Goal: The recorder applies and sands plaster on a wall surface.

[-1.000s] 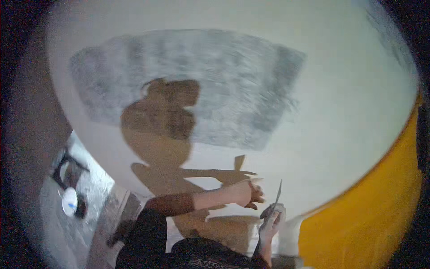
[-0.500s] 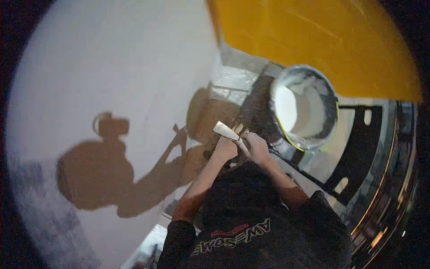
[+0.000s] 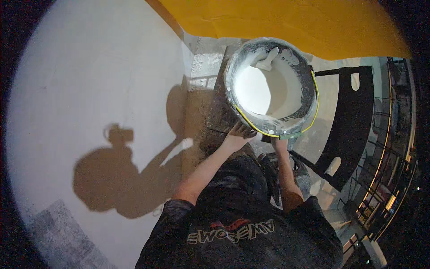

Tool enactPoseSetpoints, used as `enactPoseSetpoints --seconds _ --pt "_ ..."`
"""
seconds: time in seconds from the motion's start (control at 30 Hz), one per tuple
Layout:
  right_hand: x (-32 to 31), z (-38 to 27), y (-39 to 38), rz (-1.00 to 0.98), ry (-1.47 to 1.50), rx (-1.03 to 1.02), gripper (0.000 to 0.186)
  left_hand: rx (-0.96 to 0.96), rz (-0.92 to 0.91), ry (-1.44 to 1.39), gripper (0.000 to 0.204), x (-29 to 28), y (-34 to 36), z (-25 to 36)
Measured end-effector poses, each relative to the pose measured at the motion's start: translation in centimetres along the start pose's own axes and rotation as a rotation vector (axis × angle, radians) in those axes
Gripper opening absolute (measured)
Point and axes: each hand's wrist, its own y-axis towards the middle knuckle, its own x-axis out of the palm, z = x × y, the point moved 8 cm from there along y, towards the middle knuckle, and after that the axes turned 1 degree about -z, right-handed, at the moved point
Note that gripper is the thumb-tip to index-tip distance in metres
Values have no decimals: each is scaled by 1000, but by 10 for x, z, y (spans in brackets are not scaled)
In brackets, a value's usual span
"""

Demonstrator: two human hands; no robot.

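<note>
A grey bucket (image 3: 311, 91) holds white paste (image 3: 286, 92) and stands close in front of me, with its yellow wire handle (image 3: 317, 96) and green grip (image 3: 290, 136) hanging along the near rim. Inside, a paste-coated putty knife (image 3: 268, 60) leans against the far wall. My left hand (image 3: 238, 136) presses its fingers to the bucket's lower left side. Below the green grip, my right hand (image 3: 280, 143) holds the near side, its fingers mostly hidden by the bucket. Both hands appear to support the bucket.
A white wall (image 3: 98, 80) bearing my shadow rises on the left. An orange-yellow panel (image 3: 286, 18) spans the far side. To the right is a black platform with slots (image 3: 354, 130); dark railings (image 3: 380, 166) run farther right.
My hands have let go of the putty knife, which now seems to be in the bucket, and have moved to the bucket. The bucket looks larger and further left, apparently raised.
</note>
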Motion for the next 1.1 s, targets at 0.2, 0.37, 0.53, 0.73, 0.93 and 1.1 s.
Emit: enactPoseSetpoints --seconds 0.2,0.37,0.53,0.73,0.93,1.1 --pt "16 15 7 -12 -116 -25 32 -133 -28 40 28 -45 -16 -18" --pt "11 -132 -1 -40 -117 -260 20 -826 480 -557 25 -136 -90 -83" --pt "83 -250 5 -567 718 -67 28 -1184 954 -1152 29 -212 -176 -91" --pt "136 -412 -28 -1386 1247 -55 42 -1052 1033 -696 25 -300 -268 -44" --pt "76 -542 -98 -1114 783 -514 30 -1029 1452 -314 27 -324 -384 47" --pt "-38 -703 -153 -394 1221 -1247 35 -1030 1665 -81 22 -337 -495 110"
